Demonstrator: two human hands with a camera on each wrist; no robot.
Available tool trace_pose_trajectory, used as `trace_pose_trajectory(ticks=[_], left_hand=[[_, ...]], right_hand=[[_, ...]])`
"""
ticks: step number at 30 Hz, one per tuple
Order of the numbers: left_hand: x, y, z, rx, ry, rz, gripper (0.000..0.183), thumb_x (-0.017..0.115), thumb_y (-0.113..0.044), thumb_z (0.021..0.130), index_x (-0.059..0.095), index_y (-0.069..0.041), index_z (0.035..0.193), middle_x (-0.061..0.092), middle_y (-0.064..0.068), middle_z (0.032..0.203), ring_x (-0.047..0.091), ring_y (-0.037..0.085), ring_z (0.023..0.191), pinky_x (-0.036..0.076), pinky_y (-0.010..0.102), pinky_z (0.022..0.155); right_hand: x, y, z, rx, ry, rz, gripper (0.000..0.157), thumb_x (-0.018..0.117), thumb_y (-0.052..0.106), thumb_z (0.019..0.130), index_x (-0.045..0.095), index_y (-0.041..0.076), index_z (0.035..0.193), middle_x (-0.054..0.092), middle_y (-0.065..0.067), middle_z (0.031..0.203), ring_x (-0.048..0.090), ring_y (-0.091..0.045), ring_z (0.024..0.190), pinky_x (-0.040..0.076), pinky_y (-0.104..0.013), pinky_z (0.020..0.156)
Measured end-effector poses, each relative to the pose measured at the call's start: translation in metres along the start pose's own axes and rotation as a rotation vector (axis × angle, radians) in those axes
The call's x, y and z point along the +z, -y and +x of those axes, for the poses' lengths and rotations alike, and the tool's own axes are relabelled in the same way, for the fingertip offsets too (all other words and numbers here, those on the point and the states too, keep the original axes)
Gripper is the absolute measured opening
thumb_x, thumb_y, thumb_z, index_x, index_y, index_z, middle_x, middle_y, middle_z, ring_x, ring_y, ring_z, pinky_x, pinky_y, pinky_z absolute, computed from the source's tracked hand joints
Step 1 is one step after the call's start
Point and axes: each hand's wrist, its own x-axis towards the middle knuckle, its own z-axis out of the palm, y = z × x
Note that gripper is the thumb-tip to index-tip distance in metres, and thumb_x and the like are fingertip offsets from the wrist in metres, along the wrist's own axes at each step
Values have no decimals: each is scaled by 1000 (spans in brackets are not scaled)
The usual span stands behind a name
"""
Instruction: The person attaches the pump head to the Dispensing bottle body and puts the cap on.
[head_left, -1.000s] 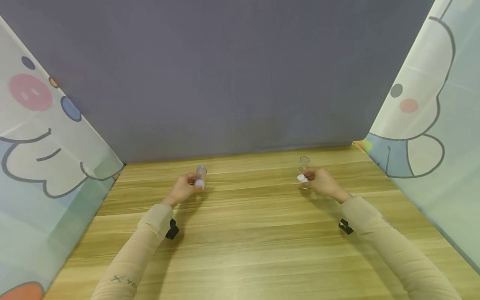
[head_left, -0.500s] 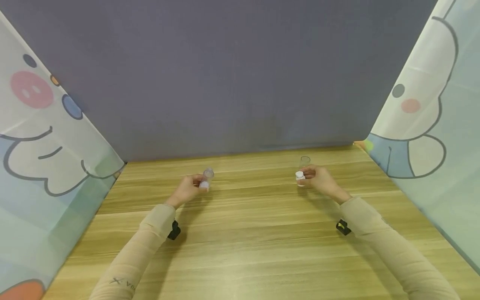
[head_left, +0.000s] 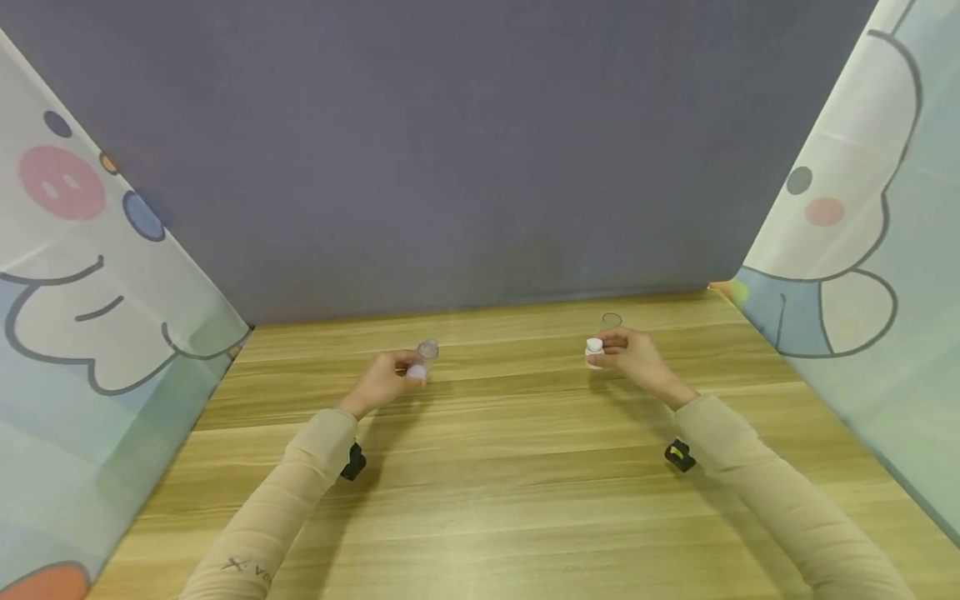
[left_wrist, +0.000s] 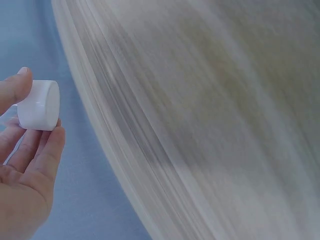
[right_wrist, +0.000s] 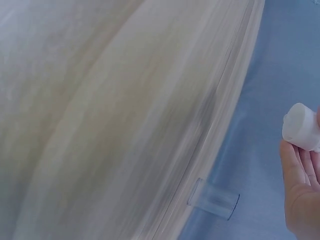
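Observation:
Between its thumb and fingers my left hand (head_left: 378, 380) grips a white plastic cap (left_wrist: 39, 105). Clear plastic tubing (head_left: 428, 348) extends from the cap, tilted away from me. Over on the right, my right hand (head_left: 633, 360) pinches a small white stepped plastic piece (head_left: 594, 352), narrower at its top in the head view. Its round, flat end faces the table side in the right wrist view, and part of it is hidden by the fingers. Just behind that hand an open clear tube (right_wrist: 214, 199) stands on the table.
The wood-grain table (head_left: 480, 483) ends at a grey-blue backdrop (head_left: 480, 167). Cartoon-printed cloth panels flank it, one on the left (head_left: 112, 333) and one on the right (head_left: 862, 233). A black wrist strap piece (head_left: 354, 461) hangs under the left sleeve, another (head_left: 680, 455) under the right.
My left hand has moved right with the capped tubing, which now leans to the right. My right hand has shifted slightly left, and its white piece has tipped more upright. The standing tube stays put.

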Motion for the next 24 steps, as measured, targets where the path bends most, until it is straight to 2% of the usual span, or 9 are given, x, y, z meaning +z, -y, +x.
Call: trace_pose_trajectory(ticks=[8, 13, 17, 24], left_hand=[[4, -3, -2, -5, 24, 4, 39, 71, 3, 88, 62, 13, 124, 58, 31, 131, 59, 45, 116, 56, 46, 93], [7, -8, -3, -33, 57, 22, 41, 70, 2, 89, 60, 12, 127, 58, 30, 131, 58, 45, 117, 56, 46, 94], [9, -10, -4, -48, 77, 35, 43, 71, 0, 89, 60, 11, 129, 59, 29, 131, 58, 44, 118, 55, 46, 96], [12, -16, -6, -27, 87, 48, 40, 71, 1, 89, 62, 11, 126, 61, 28, 127, 60, 42, 115, 55, 46, 95]], right_hand=[[5, -1, 4, 29, 6, 59, 54, 72, 7, 92, 48, -16, 134, 57, -31, 128, 62, -33, 113, 57, -28, 89], [7, 1, 4, 27, 3, 78, 53, 73, 6, 92, 48, -17, 133, 57, -32, 128, 63, -28, 111, 56, -21, 86], [9, 4, 3, 16, -3, 83, 53, 72, 5, 92, 48, -17, 134, 57, -32, 128, 62, -30, 113, 55, -18, 84], [10, 8, 1, 33, 17, 112, 55, 72, 8, 93, 46, -14, 137, 55, -30, 132, 57, -34, 120, 54, -18, 88]])
